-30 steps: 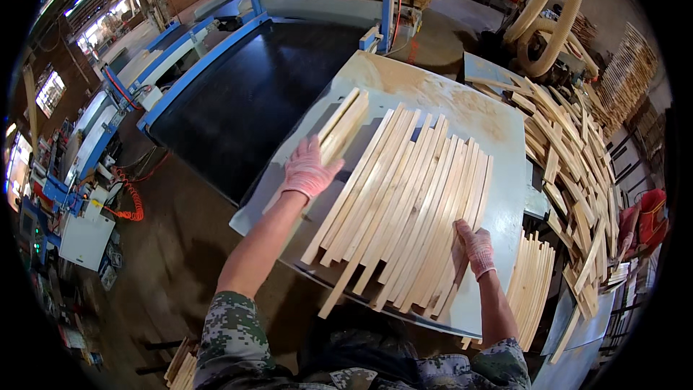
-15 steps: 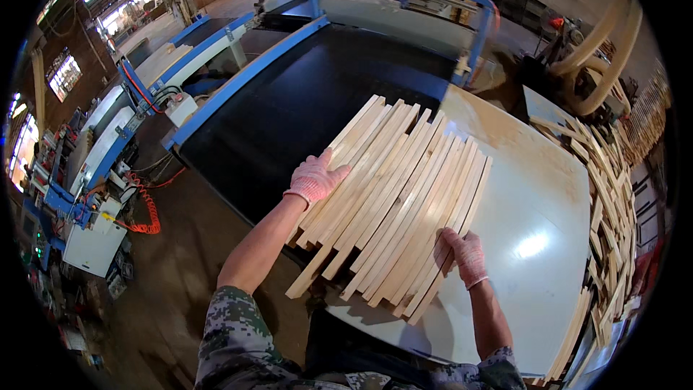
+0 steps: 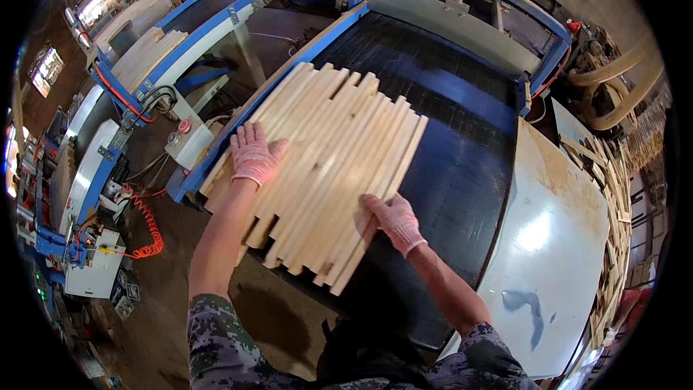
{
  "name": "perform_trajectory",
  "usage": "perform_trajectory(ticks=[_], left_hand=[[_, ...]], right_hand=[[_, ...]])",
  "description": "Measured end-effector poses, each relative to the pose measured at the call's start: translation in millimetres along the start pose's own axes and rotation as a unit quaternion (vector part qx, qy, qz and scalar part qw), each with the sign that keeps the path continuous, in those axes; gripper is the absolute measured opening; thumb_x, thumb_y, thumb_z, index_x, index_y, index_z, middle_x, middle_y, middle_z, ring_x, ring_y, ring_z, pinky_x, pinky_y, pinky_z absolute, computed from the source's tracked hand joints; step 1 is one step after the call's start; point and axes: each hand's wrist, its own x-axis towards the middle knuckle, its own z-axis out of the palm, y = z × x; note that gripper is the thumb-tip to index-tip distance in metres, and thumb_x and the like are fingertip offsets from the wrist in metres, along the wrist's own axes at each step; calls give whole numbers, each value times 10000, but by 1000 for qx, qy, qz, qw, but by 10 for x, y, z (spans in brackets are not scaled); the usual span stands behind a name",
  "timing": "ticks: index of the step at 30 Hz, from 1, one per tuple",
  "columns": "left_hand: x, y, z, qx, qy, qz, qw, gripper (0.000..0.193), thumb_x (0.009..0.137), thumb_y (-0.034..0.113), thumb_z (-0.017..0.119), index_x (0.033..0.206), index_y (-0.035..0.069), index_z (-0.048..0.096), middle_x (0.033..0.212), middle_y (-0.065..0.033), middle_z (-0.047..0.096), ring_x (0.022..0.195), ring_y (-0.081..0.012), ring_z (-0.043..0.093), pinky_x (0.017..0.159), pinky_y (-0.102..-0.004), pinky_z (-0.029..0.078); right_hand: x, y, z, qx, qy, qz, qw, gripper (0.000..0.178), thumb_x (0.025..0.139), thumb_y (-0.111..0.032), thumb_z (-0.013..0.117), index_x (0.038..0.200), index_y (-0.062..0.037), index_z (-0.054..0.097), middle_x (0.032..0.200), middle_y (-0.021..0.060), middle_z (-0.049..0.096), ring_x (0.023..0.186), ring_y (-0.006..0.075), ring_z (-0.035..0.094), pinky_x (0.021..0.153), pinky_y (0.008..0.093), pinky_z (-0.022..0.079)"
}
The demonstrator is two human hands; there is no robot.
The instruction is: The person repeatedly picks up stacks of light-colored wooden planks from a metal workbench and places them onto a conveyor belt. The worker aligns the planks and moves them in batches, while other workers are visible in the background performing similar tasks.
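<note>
A row of pale wooden strips [image 3: 325, 152] lies side by side on the black conveyor belt [image 3: 451, 195], with uneven ends. My left hand [image 3: 255, 154], in a pink-and-white knit glove, rests flat on the strips along their left edge, fingers stretched and thumb apart. My right hand [image 3: 395, 222], gloved alike, grips the strips' right edge, the thumb on top. Its other fingers are mostly hidden at the edge. A few strips stick out at the near end, leaving dark gaps between them.
A blue side rail [image 3: 303, 54] borders the belt on the left. To the right stands a pale, glossy table [image 3: 552, 238], with a heap of loose strips [image 3: 610, 202] beyond it. Blue machine parts, a control box [image 3: 189, 143] and a coiled orange hose [image 3: 150, 235] are on the left.
Both hands and the strips have moved left, from partly over the pale table fully onto the black belt. The strips now lie close to the blue rail. The view has shifted too.
</note>
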Motion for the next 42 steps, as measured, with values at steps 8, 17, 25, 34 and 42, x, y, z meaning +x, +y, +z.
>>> perform_trajectory(ticks=[8,17,25,34,42], left_hand=[[417,-437,67,15,41,48,998,951,1034,691,420,1640,-35,325,1715,-299,269,1602,-431,247,1312,-554,154],[-384,672,117,-167,111,169,965,700,1126,462,452,1649,8,351,1703,-212,361,1581,-347,334,1308,-433,245],[-2236,2642,-309,-404,-156,407,804,518,1141,255,522,1597,16,468,1638,-140,479,1512,-250,435,1289,-373,291],[-5752,4281,-382,-536,-408,547,497,513,1101,271,581,1480,-75,566,1475,-187,625,1395,-278,573,1235,-405,407],[-8749,4927,49,-414,-649,554,319,506,1077,270,635,1453,-67,601,1442,-178,655,1382,-285,590,1228,-415,409]], right_hand=[[185,-135,435,-71,15,-41,996,412,964,-375,755,1114,8,784,897,122,805,840,214,783,777,367,611],[-603,740,-195,-63,-157,-14,986,420,979,-420,702,1106,-20,673,868,106,700,795,196,648,687,423,506],[-3167,1732,-1325,45,-186,-112,975,357,1048,-324,603,1144,20,605,829,4,500,754,138,509,655,329,437],[-6581,4192,-1846,309,228,20,923,802,1022,-511,707,1611,-27,458,1115,16,675,989,116,608,858,312,541],[-8408,5698,-1217,243,493,274,789,675,1012,-492,678,1489,-23,593,1478,180,639,1330,326,628,1089,398,495]])
